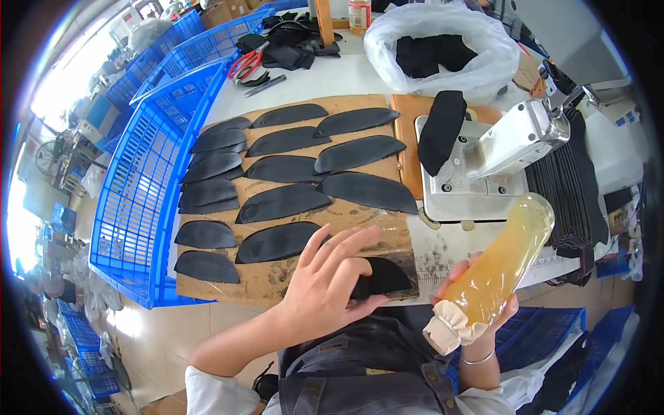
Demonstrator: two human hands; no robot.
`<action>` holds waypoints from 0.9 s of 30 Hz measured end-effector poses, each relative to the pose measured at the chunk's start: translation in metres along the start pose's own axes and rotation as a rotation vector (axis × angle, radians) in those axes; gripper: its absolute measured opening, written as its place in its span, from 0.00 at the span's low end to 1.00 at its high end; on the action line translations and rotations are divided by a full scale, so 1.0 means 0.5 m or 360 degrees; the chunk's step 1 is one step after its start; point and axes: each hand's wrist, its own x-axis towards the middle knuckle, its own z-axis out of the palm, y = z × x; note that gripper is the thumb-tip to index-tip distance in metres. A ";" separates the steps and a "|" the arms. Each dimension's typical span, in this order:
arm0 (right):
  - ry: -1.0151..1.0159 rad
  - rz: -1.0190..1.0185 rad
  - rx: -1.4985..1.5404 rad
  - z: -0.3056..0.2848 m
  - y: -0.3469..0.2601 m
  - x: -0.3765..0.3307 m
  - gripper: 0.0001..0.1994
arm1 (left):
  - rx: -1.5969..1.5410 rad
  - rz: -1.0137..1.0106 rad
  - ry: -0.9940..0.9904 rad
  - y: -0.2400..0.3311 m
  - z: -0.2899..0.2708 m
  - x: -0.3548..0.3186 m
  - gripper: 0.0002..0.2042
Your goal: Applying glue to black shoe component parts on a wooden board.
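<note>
My left hand (330, 278) lies with fingers spread on a black curved leather piece (382, 277) at the near edge of a brown cardboard sheet (277, 277). My right hand (477, 304) grips a clear bottle of amber liquid (503, 266) with a cloth-wrapped tip, held tilted beside the board. Several more black curved pieces (283, 202) lie in rows across the cardboard.
A metal press machine (484, 155) with a black piece draped on it stands right of the board. Blue plastic crates (142, 180) line the left. A white bag of black pieces (443, 48) and red scissors (243, 63) lie at the back. A stack of black strips (570, 187) sits far right.
</note>
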 end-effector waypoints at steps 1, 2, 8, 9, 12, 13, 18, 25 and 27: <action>-0.0003 -0.0001 0.0000 0.002 0.002 0.002 0.38 | -0.0024 -0.0036 0.0091 -0.001 0.003 0.001 0.21; -0.0087 0.0014 -0.0008 0.006 0.005 0.006 0.37 | -0.0017 -0.0094 0.0097 0.006 -0.002 0.007 0.20; -0.0230 0.0150 0.0149 0.027 0.038 0.017 0.39 | 0.0027 -0.0094 0.0151 -0.001 -0.003 -0.013 0.14; -0.0226 0.0177 0.0156 0.031 0.044 0.018 0.39 | 0.0053 -0.0120 0.0169 0.001 -0.003 -0.016 0.14; -0.0145 0.0192 0.0052 0.042 0.051 0.021 0.40 | -0.0210 -0.0219 0.0244 0.004 -0.012 -0.028 0.10; -0.0180 0.0221 0.0067 0.042 0.051 0.019 0.40 | -0.0178 -0.0246 0.0267 0.003 -0.029 -0.034 0.10; -0.0042 0.0116 -0.0116 0.049 0.058 0.019 0.37 | -0.1254 -0.1022 0.0657 -0.042 -0.185 -0.082 0.09; 0.0045 0.0161 -0.0028 0.044 0.059 0.020 0.37 | -0.0013 -0.0874 0.1576 -0.143 -0.339 -0.152 0.08; 0.0008 0.0170 0.0032 0.039 0.054 0.020 0.36 | 0.0999 -0.0735 0.1344 -0.175 -0.317 -0.148 0.05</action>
